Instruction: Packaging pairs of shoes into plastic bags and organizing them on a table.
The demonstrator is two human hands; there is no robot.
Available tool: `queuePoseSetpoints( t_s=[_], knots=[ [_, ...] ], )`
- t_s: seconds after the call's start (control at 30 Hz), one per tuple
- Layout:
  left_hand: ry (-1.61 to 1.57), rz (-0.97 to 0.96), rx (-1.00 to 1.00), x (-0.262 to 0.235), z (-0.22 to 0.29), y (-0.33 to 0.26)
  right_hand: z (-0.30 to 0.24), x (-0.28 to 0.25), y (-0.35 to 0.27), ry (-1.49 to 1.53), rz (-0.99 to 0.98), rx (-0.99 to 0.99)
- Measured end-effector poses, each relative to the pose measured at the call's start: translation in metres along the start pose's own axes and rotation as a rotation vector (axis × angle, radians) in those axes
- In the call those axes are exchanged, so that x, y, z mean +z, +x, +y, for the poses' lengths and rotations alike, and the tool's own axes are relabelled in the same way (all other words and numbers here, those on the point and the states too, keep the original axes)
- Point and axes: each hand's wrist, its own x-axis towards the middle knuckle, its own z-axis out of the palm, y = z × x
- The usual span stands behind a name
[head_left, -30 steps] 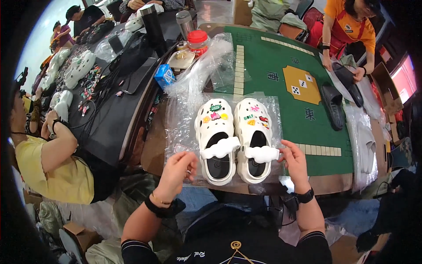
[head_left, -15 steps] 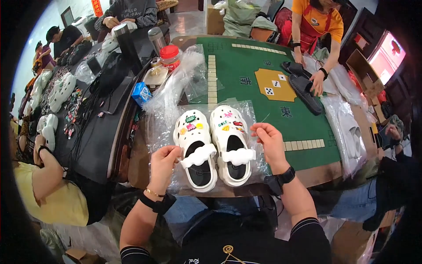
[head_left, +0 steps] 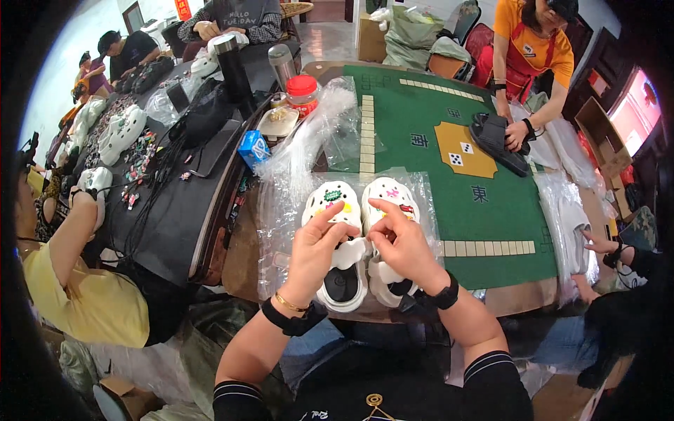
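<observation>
A pair of white clogs lies side by side on a clear plastic bag (head_left: 275,263), toes pointing away from me. Colourful charms dot the uppers of the left clog (head_left: 342,297) and the right clog (head_left: 393,188). Both hands hover over the heel straps, which they partly cover. My left hand (head_left: 317,247) is bent in a pinch, thumb and index finger pointing toward the other hand. Facing it, my right hand (head_left: 407,247) pinches likewise. Anything between the fingertips is too thin or hidden to make out.
Clear plastic strands (head_left: 303,151), a blue box (head_left: 253,149) and a red-lidded jar (head_left: 302,95) stand left of the green mat (head_left: 393,126). Across the table, a co-worker (head_left: 533,56) handles black sandals (head_left: 498,144). Bagged pale footwear (head_left: 570,224) lies at the right; another person's hand touches it.
My hands have come inward from either side of the clogs to meet above the straps. The co-worker's hands have shifted on the black sandals, and the whole view has swung slightly left.
</observation>
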Motion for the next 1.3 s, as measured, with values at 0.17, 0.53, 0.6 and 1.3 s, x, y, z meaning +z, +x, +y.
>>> queuePoseSetpoints(
  t_s=[0.17, 0.53, 0.6, 1.3],
  knots=[
    [0.005, -0.011, -0.025, -0.002, 0.005, 0.004, 0.004, 0.001, 0.000, -0.053, 0.009, -0.050],
    [0.196, -0.022, 0.040, -0.008, 0.000, 0.010, 0.005, -0.013, -0.002, -0.294, -0.079, -0.384],
    [0.184, -0.047, 0.042, -0.008, -0.003, 0.008, 0.004, -0.010, -0.005, -0.224, -0.062, -0.271],
    [0.062, -0.025, -0.057, 0.000, -0.018, -0.008, 0.012, 0.010, -0.002, 0.146, 0.181, -0.046]
  ],
)
